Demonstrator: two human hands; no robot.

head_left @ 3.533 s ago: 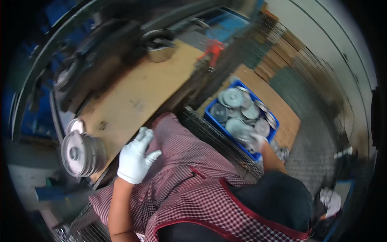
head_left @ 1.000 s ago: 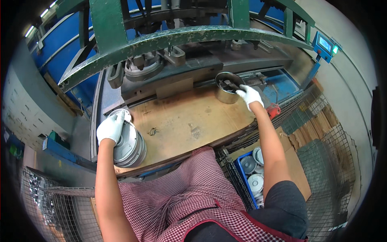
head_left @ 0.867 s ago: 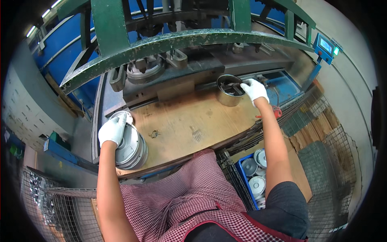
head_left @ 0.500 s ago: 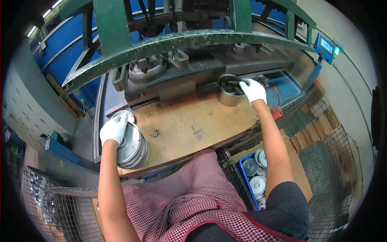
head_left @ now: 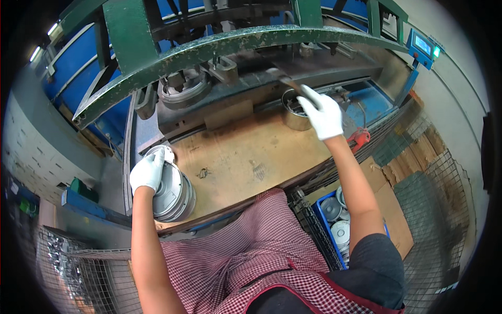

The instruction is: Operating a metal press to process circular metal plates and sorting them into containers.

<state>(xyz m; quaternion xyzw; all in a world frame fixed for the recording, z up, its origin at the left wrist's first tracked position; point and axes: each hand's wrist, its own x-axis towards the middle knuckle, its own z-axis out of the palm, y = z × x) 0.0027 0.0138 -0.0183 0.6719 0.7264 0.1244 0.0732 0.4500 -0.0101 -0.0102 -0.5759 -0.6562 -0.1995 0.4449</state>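
Note:
My left hand [head_left: 147,172], in a white glove, grips the edge of a round silver metal cover [head_left: 168,184]. This cover tops a stack of similar covers [head_left: 183,204] at the left end of the wooden board. A small pale round part [head_left: 166,153] shows just beyond my fingertips. My right hand [head_left: 325,118], gloved too, is closed around a brush [head_left: 291,82], whose motion-blurred end points up and left. Below and behind this hand stands a metal pot [head_left: 295,121], its inside partly hidden by the hand and brush.
A green press frame [head_left: 235,39] spans the far side above a round metal die [head_left: 183,94]. The wooden board [head_left: 230,157] lies before me. A blue crate [head_left: 327,225] of round metal parts sits low right, near a red object [head_left: 360,137]. A control screen [head_left: 422,46] stands far right.
My right hand has lifted the brush out of the pot and swung it left toward the press. My left hand stays on the stack. The view has shifted slightly.

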